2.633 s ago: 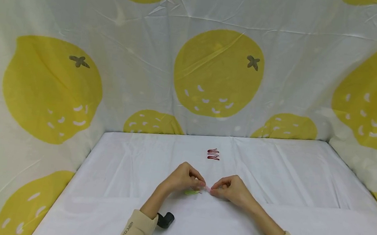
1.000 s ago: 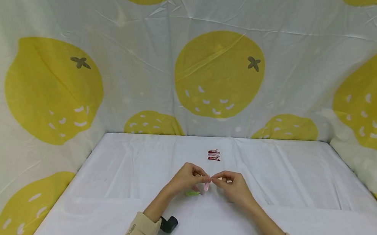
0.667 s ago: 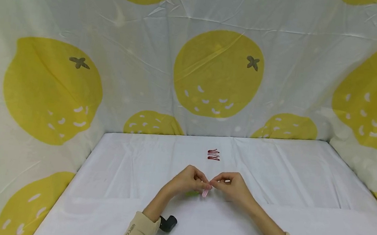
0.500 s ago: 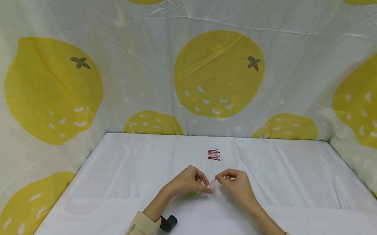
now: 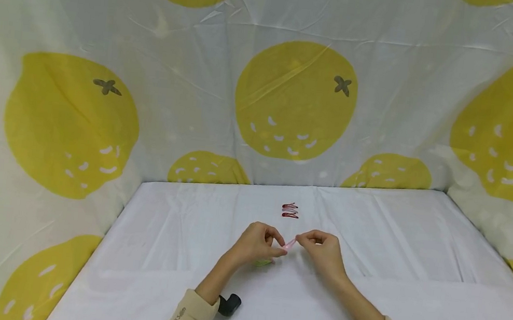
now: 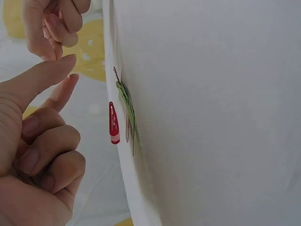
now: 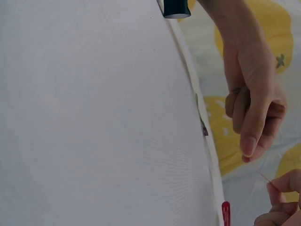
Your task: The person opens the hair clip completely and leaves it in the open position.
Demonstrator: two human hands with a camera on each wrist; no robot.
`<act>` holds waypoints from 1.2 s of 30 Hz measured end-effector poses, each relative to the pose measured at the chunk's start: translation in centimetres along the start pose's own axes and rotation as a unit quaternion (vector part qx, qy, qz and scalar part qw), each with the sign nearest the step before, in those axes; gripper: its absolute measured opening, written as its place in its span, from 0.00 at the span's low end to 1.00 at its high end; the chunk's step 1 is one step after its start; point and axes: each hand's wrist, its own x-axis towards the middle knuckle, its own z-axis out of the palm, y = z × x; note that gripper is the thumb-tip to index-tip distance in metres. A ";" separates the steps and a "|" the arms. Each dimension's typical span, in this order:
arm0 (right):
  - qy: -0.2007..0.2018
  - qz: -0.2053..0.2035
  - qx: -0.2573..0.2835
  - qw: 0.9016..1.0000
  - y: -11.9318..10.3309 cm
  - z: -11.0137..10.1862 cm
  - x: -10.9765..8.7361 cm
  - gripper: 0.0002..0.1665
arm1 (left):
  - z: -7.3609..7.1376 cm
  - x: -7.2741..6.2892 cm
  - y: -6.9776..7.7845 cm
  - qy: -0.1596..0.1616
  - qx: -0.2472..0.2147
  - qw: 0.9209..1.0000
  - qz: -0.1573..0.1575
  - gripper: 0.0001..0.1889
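Observation:
My right hand (image 5: 324,253) pinches one end of a small pink hair clip (image 5: 291,243), tilted in the air above the table. In the right wrist view the clip (image 7: 265,177) is a thin pink line running from that hand's fingertips (image 7: 277,184). My left hand (image 5: 254,243) is at the clip's other end; in the left wrist view its thumb (image 6: 61,67) and forefinger are extended with a gap between them, and the other fingers are curled. Below it lie green hair clips (image 5: 263,262), partly hidden, seen as a bunch of green clips (image 6: 126,101) in the left wrist view.
Farther back on the white-covered table (image 5: 363,307) lies a short column of red and pink hair clips (image 5: 290,210). A white curtain (image 5: 179,42) with yellow lemons stands behind. Black wrist cameras (image 5: 229,304) sit at both sleeves.
The pink clip, earlier hanging down at the left fingertips, is now tilted up toward the right hand, which has drawn slightly away. The left thumb and forefinger have spread. The lying clips stay put.

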 end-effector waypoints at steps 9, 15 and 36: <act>-0.019 -0.033 -0.033 0.999 0.3 -0.4 0.5 0.09 | -0.3 0.0 0.0 0.019 0.033 0.998 0.042 0.05; -0.055 -0.076 -0.053 0.994 0.4 -0.8 0.9 0.07 | -0.7 0.2 -0.6 0.025 0.011 0.999 0.043 0.05; -0.070 -0.114 -0.003 0.991 0.5 -0.7 0.6 0.06 | -0.7 0.2 -0.7 0.068 -0.034 0.995 0.069 0.05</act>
